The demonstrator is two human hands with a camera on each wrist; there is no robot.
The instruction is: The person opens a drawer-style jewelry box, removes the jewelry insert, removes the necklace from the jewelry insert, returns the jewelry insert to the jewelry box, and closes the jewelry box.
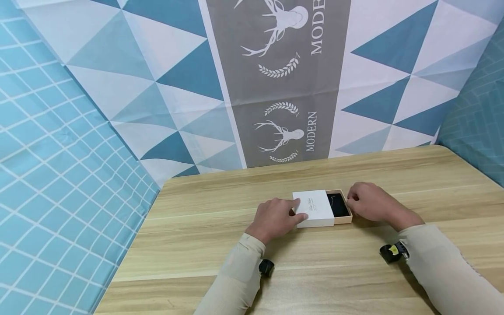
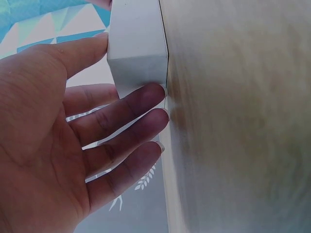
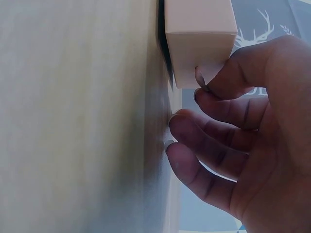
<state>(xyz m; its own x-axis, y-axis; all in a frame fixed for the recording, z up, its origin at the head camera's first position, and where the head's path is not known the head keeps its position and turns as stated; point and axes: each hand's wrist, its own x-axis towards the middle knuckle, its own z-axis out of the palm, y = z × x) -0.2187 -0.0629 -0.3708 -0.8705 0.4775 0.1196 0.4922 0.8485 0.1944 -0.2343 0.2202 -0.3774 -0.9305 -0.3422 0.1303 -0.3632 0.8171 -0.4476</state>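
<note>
A white jewelry box sleeve (image 1: 315,209) with small dark lettering lies flat on the table. Out of its right end sticks a peach-coloured drawer (image 1: 343,221), partly pulled out. The drawer holds a black insert (image 1: 340,208) with a thin chain on it, partly covered by the sleeve. My left hand (image 1: 272,219) grips the sleeve's left end, its thumb and index finger on opposite sides. At the drawer's outer end, my right hand (image 1: 368,202) pinches a small pull tab (image 3: 199,77) between thumb and index finger; its other fingers curl loosely near the table.
The wood-grain table (image 1: 197,253) extends around the box on all sides. Behind it hangs a patterned cloth (image 1: 283,96) with deer heads and triangles. Blue checked cloth (image 1: 59,166) borders the left side, and a teal cloth (image 1: 476,118) the right.
</note>
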